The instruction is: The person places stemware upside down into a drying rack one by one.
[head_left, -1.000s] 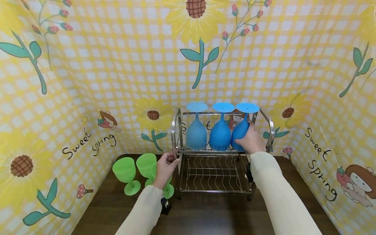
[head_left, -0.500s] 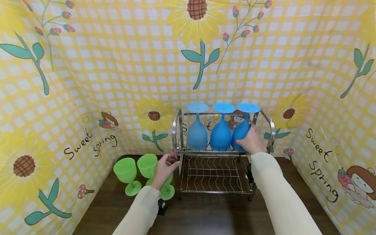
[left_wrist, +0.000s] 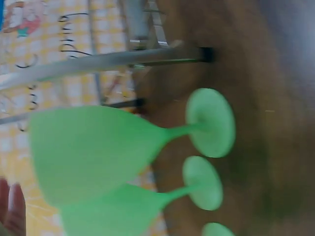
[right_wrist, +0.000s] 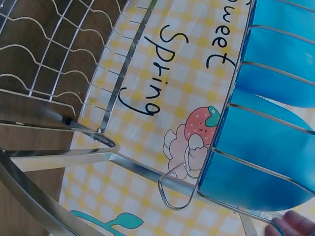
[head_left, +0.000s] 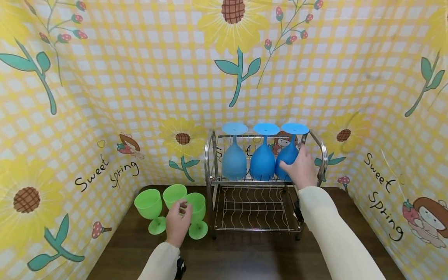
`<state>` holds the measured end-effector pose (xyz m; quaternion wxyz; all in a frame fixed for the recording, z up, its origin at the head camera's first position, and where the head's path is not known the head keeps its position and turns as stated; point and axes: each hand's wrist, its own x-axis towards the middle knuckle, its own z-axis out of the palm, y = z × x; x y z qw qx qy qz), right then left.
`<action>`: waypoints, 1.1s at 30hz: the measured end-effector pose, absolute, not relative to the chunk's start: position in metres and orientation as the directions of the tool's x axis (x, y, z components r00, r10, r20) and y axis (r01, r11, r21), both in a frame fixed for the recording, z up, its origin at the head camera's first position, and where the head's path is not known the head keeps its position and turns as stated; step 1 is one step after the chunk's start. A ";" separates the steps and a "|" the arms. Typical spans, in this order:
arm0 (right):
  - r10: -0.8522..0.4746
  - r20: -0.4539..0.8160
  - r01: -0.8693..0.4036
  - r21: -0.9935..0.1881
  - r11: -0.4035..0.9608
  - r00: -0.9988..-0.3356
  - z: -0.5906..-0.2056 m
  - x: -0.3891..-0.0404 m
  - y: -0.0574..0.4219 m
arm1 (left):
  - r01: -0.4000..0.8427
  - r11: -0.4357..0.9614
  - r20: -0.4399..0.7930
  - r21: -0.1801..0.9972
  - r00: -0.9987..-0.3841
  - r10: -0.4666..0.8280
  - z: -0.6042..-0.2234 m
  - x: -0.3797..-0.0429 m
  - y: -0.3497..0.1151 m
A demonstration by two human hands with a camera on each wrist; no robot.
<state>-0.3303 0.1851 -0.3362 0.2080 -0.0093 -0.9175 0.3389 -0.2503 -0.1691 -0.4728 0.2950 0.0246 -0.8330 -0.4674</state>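
Three blue goblets stand upside down in a row on the upper tier of a metal dish rack (head_left: pixel 257 230): a pale one (head_left: pixel 234 161), a middle one (head_left: pixel 262 162) and a right one (head_left: pixel 285 157). My right hand (head_left: pixel 303 169) is at the right goblet, thumb across its front and fingers spread apart on its far side. In the right wrist view its fingertips (right_wrist: pixel 295 223) show beside the rack's edge. My left hand (head_left: pixel 178 223), fingers loosely bent and holding nothing, overlaps the upright green goblets: a left one (head_left: pixel 148 204), a back one (head_left: pixel 174 193) and a right one (head_left: pixel 196 208).
The rack's lower tier (head_left: pixel 253 206) has wavy wires, and curved metal side frames (head_left: pixel 324 155) rise at both ends. A dark wooden table (head_left: pixel 245 258) bears everything. Checked, flower-printed cloth (head_left: pixel 140 77) encloses the back and sides.
My left hand has left the rack's left side and moved left to the green goblets. My right hand's fingers have spread away from the right blue goblet, which stays in its place.
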 end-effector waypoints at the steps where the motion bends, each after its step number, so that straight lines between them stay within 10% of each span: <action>1: 0.148 0.390 -0.142 -0.623 0.770 -0.909 -0.337 -0.330 0.186 | 0.218 0.570 0.467 0.792 -0.817 -0.338 -0.479 -0.249 -0.172; 9: 0.118 0.525 -0.305 -0.647 0.699 -0.843 -0.344 -0.311 0.190 | 0.074 0.529 0.320 0.845 -0.863 -0.391 -0.505 -0.246 -0.187; 22: 0.066 0.888 -0.693 -0.400 0.600 -0.455 -0.415 -0.253 0.139 | -0.066 0.567 0.205 0.821 -0.893 -0.400 -0.500 -0.262 -0.171; 33: 0.064 0.863 -0.672 -0.436 0.598 -0.502 -0.506 -0.227 0.114 | -0.191 0.582 0.145 0.790 -0.865 -0.481 -0.500 -0.274 -0.159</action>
